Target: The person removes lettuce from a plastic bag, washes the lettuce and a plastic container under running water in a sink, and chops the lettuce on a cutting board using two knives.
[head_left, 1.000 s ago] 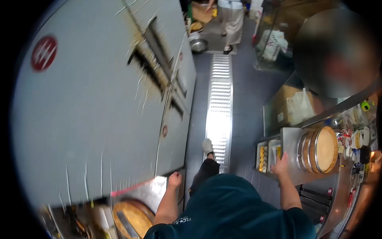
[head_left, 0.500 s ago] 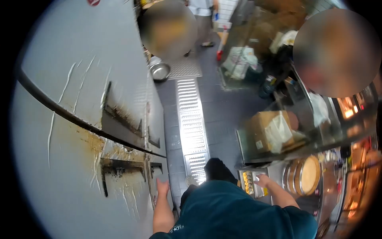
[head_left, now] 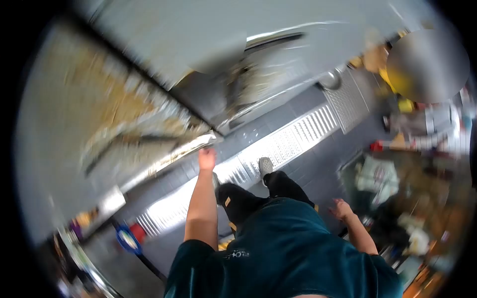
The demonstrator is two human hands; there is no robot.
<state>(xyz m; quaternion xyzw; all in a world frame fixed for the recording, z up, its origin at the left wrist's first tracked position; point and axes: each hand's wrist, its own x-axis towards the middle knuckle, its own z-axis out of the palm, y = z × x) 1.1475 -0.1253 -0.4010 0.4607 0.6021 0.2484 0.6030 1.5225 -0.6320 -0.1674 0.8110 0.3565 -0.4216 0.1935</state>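
My left hand (head_left: 207, 159) reaches forward beside the lower edge of a large grey refrigerator door (head_left: 54, 164). Motion smears its fingers, and I cannot tell whether they touch the edge. A dark, worn handle (head_left: 144, 138) lies to the left of that hand on the stained door surface. My right hand (head_left: 342, 209) is held out to the side with its fingers apart, holding nothing. It is above the dark floor, nearest to a white plastic bag (head_left: 377, 179).
A metal drain grate (head_left: 278, 149) runs along the tiled floor beneath my feet. A metal bowl (head_left: 330, 79) sits by the far end of the refrigerator. Another person (head_left: 427, 121) stands at the upper right. A blue round object (head_left: 127, 239) is at the lower left.
My view has swung to the left, so the refrigerator doors now spread across the top and left. The counter with the steamer has left view. My right hand is now away from the food tray.
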